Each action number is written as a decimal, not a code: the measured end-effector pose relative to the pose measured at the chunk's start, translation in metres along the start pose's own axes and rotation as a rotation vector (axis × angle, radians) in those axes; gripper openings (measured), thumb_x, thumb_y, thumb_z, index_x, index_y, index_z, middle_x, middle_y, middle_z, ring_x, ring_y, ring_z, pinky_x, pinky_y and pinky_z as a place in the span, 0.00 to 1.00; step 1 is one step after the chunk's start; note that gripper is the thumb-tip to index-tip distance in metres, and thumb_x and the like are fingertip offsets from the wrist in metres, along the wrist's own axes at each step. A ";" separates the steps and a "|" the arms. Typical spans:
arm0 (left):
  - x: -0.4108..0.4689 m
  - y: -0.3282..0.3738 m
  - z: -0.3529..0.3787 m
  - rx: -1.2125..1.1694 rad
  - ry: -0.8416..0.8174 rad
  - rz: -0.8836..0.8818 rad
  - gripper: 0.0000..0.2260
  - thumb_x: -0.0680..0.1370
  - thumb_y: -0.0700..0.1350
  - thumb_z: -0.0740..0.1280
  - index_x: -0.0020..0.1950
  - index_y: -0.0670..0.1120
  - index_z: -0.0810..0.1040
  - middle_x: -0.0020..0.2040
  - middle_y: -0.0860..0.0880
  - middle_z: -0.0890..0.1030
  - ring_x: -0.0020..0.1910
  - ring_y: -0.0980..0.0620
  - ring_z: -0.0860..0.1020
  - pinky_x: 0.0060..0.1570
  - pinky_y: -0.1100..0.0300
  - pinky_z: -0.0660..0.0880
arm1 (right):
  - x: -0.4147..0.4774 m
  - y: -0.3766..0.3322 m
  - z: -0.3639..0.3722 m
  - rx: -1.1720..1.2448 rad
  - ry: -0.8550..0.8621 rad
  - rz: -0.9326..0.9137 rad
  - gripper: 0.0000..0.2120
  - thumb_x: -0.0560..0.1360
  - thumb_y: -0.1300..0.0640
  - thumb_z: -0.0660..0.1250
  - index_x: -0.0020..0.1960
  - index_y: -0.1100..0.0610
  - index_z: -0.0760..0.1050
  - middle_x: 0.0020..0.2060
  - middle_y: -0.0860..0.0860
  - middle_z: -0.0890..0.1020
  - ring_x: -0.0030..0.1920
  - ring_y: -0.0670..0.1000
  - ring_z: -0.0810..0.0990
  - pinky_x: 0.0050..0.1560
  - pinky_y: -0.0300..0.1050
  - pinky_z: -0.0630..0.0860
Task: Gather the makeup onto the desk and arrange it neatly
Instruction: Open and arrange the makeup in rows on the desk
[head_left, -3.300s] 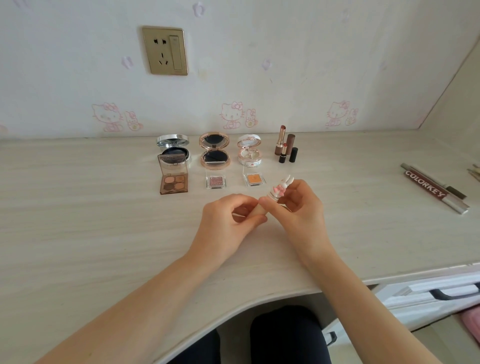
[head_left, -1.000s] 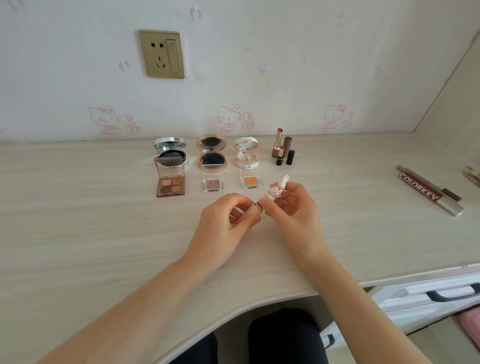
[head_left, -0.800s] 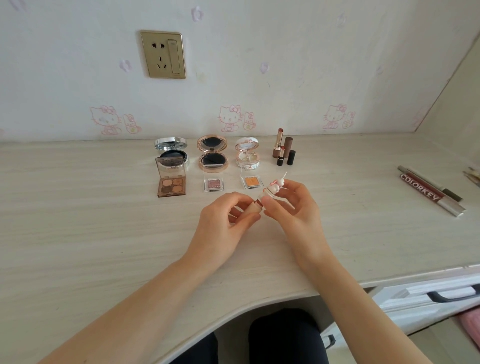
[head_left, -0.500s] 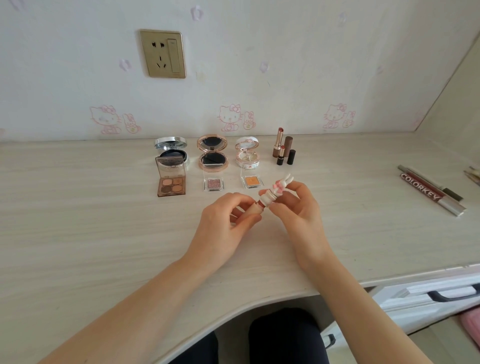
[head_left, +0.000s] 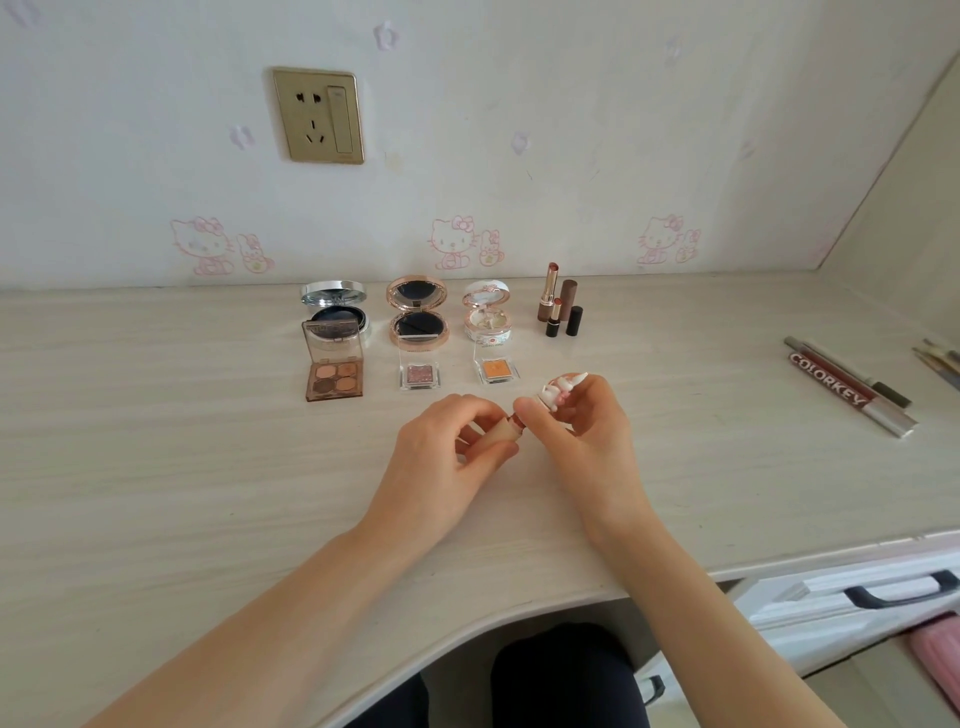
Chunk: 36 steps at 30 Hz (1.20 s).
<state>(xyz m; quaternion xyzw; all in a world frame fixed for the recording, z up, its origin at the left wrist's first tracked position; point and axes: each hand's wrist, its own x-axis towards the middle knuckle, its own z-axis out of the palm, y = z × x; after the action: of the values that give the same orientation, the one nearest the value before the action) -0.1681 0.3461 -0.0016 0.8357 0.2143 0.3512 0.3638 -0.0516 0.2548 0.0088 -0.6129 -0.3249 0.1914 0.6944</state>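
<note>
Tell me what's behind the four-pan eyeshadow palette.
A silver compact, open with its lid raised. The palette's upright tinted lid covers the front of the compact's dark base, so that part cannot be seen.

Soft, even light fills the frame; its source is out of view. The wall (head_left: 571, 104) and desk (head_left: 156, 467) look bright but not washed out. Shadows are faint: a pale smudge lies on the desk beneath the left hand (head_left: 441, 467) and right hand (head_left: 587, 447). The silver compact lid (head_left: 334, 292) shows a small glare. The centre is crisp. The wide lens bows the desk's far edge and slants the frame's right side.
</note>
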 end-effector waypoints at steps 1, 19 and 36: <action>0.000 0.000 0.000 0.003 0.003 -0.001 0.08 0.72 0.46 0.75 0.49 0.50 0.80 0.44 0.56 0.80 0.42 0.57 0.78 0.41 0.63 0.76 | 0.000 0.000 0.000 0.004 -0.004 0.002 0.11 0.70 0.60 0.74 0.47 0.53 0.72 0.36 0.41 0.78 0.40 0.43 0.78 0.41 0.34 0.73; -0.002 0.020 0.007 -0.075 -0.033 -0.005 0.06 0.75 0.50 0.71 0.50 0.52 0.79 0.43 0.58 0.83 0.44 0.60 0.81 0.43 0.69 0.76 | 0.008 -0.019 -0.023 0.190 -0.041 0.178 0.12 0.74 0.63 0.70 0.56 0.55 0.77 0.41 0.52 0.83 0.44 0.50 0.82 0.51 0.47 0.79; 0.013 0.048 0.051 -0.125 -0.187 -0.001 0.09 0.79 0.48 0.66 0.58 0.58 0.77 0.46 0.58 0.81 0.46 0.60 0.79 0.45 0.70 0.75 | 0.052 -0.032 -0.080 0.062 -0.080 0.299 0.11 0.74 0.61 0.70 0.56 0.55 0.79 0.48 0.55 0.85 0.45 0.48 0.83 0.46 0.42 0.77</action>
<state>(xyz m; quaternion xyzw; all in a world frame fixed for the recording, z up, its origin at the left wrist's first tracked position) -0.1170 0.2999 0.0150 0.8404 0.1578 0.2841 0.4337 0.0367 0.2253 0.0482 -0.6247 -0.2516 0.3267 0.6631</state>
